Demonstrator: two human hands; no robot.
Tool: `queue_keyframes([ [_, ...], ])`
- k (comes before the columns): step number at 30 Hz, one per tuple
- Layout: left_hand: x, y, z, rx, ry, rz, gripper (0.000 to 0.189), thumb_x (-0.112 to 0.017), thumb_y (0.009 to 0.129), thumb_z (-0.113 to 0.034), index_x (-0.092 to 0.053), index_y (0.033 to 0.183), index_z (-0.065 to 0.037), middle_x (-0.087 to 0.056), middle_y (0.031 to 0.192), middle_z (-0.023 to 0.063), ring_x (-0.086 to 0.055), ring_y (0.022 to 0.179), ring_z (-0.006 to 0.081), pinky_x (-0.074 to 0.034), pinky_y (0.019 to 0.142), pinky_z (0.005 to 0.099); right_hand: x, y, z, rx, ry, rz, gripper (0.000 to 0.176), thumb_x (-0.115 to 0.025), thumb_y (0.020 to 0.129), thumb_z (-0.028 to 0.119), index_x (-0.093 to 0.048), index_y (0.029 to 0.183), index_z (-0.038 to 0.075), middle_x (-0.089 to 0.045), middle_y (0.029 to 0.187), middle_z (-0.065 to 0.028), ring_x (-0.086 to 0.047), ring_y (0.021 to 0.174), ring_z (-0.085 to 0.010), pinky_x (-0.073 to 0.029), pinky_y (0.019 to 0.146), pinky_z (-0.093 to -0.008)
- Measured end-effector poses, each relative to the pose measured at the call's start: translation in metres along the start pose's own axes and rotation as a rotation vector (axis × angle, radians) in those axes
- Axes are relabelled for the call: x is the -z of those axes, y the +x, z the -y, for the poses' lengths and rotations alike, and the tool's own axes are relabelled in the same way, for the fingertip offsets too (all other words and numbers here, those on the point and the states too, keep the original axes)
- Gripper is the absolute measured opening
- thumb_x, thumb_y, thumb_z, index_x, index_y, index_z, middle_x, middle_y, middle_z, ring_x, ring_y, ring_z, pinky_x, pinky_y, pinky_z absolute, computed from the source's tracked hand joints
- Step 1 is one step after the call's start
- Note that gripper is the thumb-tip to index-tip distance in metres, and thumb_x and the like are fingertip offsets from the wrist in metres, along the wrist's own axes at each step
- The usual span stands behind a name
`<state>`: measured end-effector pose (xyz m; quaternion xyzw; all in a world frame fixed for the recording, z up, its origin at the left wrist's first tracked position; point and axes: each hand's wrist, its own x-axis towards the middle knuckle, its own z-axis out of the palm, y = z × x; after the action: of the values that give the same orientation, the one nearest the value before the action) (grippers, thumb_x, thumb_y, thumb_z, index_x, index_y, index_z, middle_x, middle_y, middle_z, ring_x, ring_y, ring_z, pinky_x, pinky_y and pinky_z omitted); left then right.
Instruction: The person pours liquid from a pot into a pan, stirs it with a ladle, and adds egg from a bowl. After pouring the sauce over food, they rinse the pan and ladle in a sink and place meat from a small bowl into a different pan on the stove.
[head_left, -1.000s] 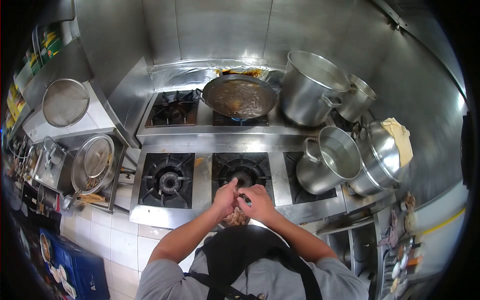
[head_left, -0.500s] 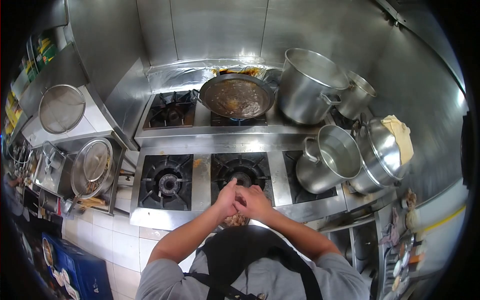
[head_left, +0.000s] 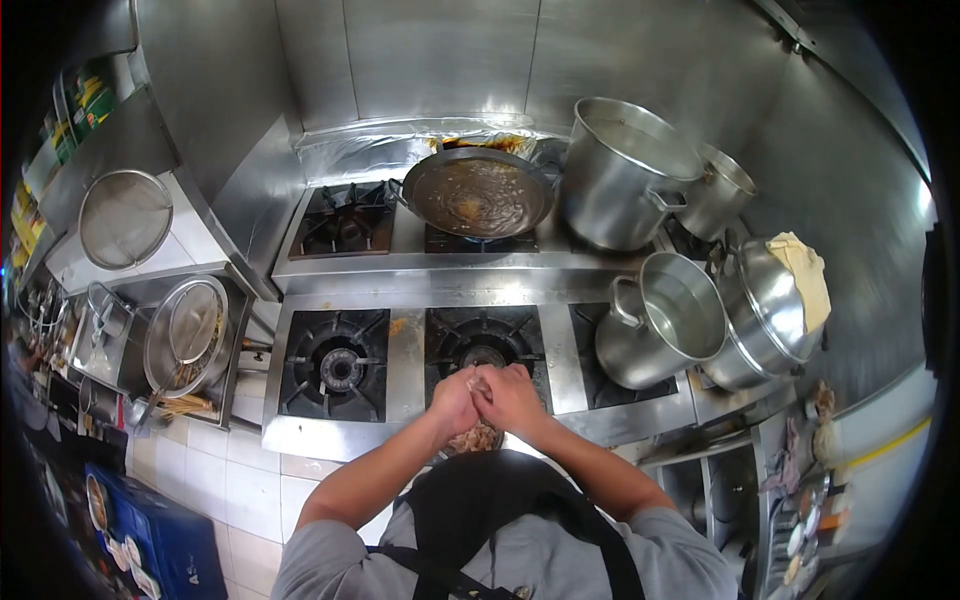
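Close to my body, at the front edge of the middle burner (head_left: 484,330), my left hand (head_left: 455,402) and my right hand (head_left: 514,402) meet with fingers curled inward. Between their fingertips shows a small pinkish-brown piece of food (head_left: 479,390), which looks like raw meat. Both hands are closed on it. Just below them lies a heap of similar meat-like pieces (head_left: 474,438); its container is mostly hidden by my hands and apron. On the rear burner ahead, a wide dark wok (head_left: 481,196) holds brown bubbling liquid.
Right of the wok stands a tall stockpot (head_left: 620,190). Nearer are an open pot of liquid (head_left: 655,335) and a lidded pot with a cloth (head_left: 760,310). To the left, strainers (head_left: 196,320) sit by the sink. A blue crate (head_left: 165,545) rests on the floor.
My fingers have shifted on each other, with the left thumb and fingers now lower. The piece between them shows more clearly, as do the pieces below. The view has shifted slightly.
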<state>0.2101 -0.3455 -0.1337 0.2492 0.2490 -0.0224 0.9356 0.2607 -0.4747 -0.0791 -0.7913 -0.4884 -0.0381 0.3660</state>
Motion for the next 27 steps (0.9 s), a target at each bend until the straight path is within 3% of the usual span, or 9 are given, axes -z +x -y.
queue_keyframes([
  [5, -0.001, 0.004, 0.000, -0.058, -0.014, 0.070, 0.024, -0.040, 0.099, -0.015, -0.059, 0.102, -0.001, -0.063, 0.098, 0.0125, -0.061, 0.094, 0.0257, -0.049, 0.089, 0.0403, -0.006, -0.005, -0.013, 0.054, -0.004, -0.021, 0.020, -0.066, 0.081, 0.015, -0.061, 0.099, 0.008, -0.063, 0.079, -0.0123, -0.061, 0.081, -0.0322, -0.040, 0.089, -0.0429],
  [8, -0.027, 0.001, -0.011, -0.052, 0.014, -0.134, 0.017, -0.044, 0.099, -0.015, -0.057, 0.096, -0.005, -0.058, 0.085, 0.0085, -0.058, 0.079, 0.0209, -0.049, 0.070, 0.0348, 0.001, -0.004, -0.015, 0.091, -0.033, -0.004, 0.023, -0.067, 0.082, 0.016, -0.063, 0.102, 0.006, -0.063, 0.080, -0.0139, -0.060, 0.082, -0.0329, -0.043, 0.087, -0.0435],
  [10, -0.034, 0.007, -0.031, -0.181, 0.482, -0.095, 0.017, -0.049, 0.097, -0.020, -0.057, 0.096, -0.005, -0.055, 0.078, 0.0054, -0.055, 0.068, 0.0166, -0.046, 0.058, 0.0298, 0.023, -0.005, 0.006, -0.043, 0.035, -0.041, 0.026, -0.066, 0.083, 0.017, -0.063, 0.105, 0.004, -0.066, 0.086, -0.0153, -0.061, 0.084, -0.0338, -0.043, 0.088, -0.0431],
  [11, -0.018, 0.036, -0.050, -0.288, 0.640, 0.138, 0.019, -0.051, 0.097, -0.021, -0.057, 0.105, -0.006, -0.057, 0.087, 0.0053, -0.054, 0.068, 0.0135, -0.047, 0.057, 0.0282, 0.031, -0.005, 0.012, -0.171, 0.104, -0.073, 0.029, -0.065, 0.084, 0.019, -0.062, 0.108, 0.002, -0.068, 0.091, -0.0167, -0.062, 0.087, -0.0346, -0.044, 0.090, -0.0428],
  [15, -0.097, 0.088, -0.164, -0.625, 1.429, 0.104, 0.024, -0.052, 0.091, -0.007, -0.056, 0.113, 0.001, -0.061, 0.083, 0.0074, -0.060, 0.065, 0.0160, -0.051, 0.059, 0.0315, 0.047, -0.041, -0.017, -0.257, 0.148, -0.171, 0.035, -0.067, 0.083, 0.020, -0.063, 0.112, 0.001, -0.069, 0.094, -0.0187, -0.063, 0.088, -0.0368, -0.048, 0.086, -0.0413],
  [18, -0.154, 0.110, -0.218, -0.576, 1.513, 0.133, 0.024, -0.057, 0.088, -0.005, -0.059, 0.111, 0.000, -0.066, 0.085, 0.0117, -0.065, 0.070, 0.0187, -0.052, 0.061, 0.0322, 0.052, -0.077, -0.036, -0.451, 0.185, -0.087, 0.033, -0.068, 0.082, 0.020, -0.065, 0.109, 0.002, -0.069, 0.094, -0.0193, -0.065, 0.085, -0.0362, -0.051, 0.079, -0.0410],
  [20, -0.173, 0.132, -0.234, -0.538, 1.568, 0.094, 0.023, -0.061, 0.086, -0.007, -0.061, 0.108, -0.001, -0.067, 0.084, 0.0133, -0.066, 0.070, 0.0200, -0.052, 0.061, 0.0329, 0.056, -0.101, -0.033, -0.584, 0.207, -0.050, 0.031, -0.067, 0.084, 0.021, -0.066, 0.108, 0.002, -0.070, 0.094, -0.0209, -0.067, 0.082, -0.0361, -0.052, 0.078, -0.0412],
  [22, -0.175, 0.163, -0.242, -0.746, 1.913, -0.058, 0.022, -0.065, 0.079, -0.015, -0.066, 0.097, -0.004, -0.068, 0.095, 0.0219, -0.067, 0.089, 0.0361, -0.051, 0.080, 0.0424, 0.059, -0.123, -0.025, -0.681, 0.239, -0.034, 0.031, -0.066, 0.084, 0.020, -0.065, 0.109, 0.001, -0.069, 0.097, -0.0213, -0.067, 0.089, -0.0348, -0.051, 0.082, -0.0389],
  [27, -0.173, 0.210, -0.236, -0.697, 2.040, -0.169, 0.024, -0.067, 0.077, -0.015, -0.067, 0.098, -0.004, -0.068, 0.101, 0.0221, -0.065, 0.100, 0.0377, -0.050, 0.088, 0.0440, 0.052, -0.163, -0.023, -0.851, 0.320, -0.066, 0.032, -0.066, 0.085, 0.020, -0.063, 0.111, 0.000, -0.068, 0.101, -0.0217, -0.067, 0.096, -0.0326, -0.050, 0.086, -0.0361],
])
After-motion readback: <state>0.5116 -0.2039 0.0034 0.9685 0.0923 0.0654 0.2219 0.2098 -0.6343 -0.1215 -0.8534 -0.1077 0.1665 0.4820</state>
